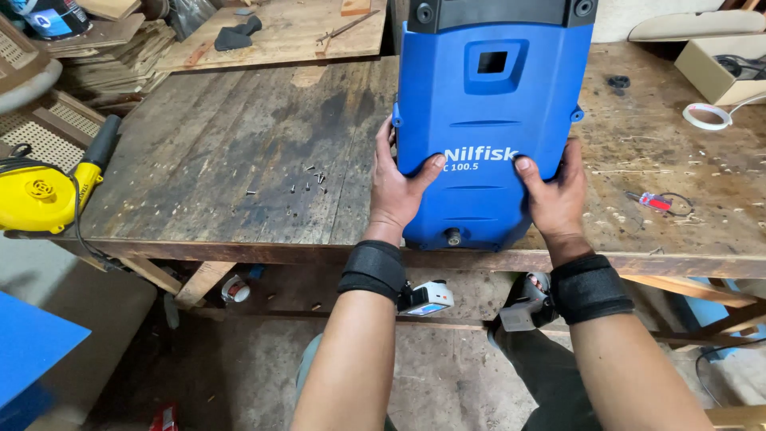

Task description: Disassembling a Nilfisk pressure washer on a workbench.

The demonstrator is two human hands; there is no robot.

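Observation:
A tall blue plastic machine housing (pixel 488 96) with a black top stands on the worn wooden workbench (pixel 239 160), near its front edge. My left hand (pixel 396 185) grips its left side, thumb laid across the front. My right hand (pixel 552 191) grips the right side the same way. Both wrists wear black straps with small devices. A metal outlet fitting (pixel 452 236) shows at the bottom front of the housing.
Several loose screws (pixel 309 179) lie on the bench left of the housing. A small red screwdriver (pixel 648 199) lies to the right, a tape roll (pixel 707 116) and a cardboard box (pixel 718 68) farther back. A yellow blower (pixel 44 191) sits at the bench's left edge.

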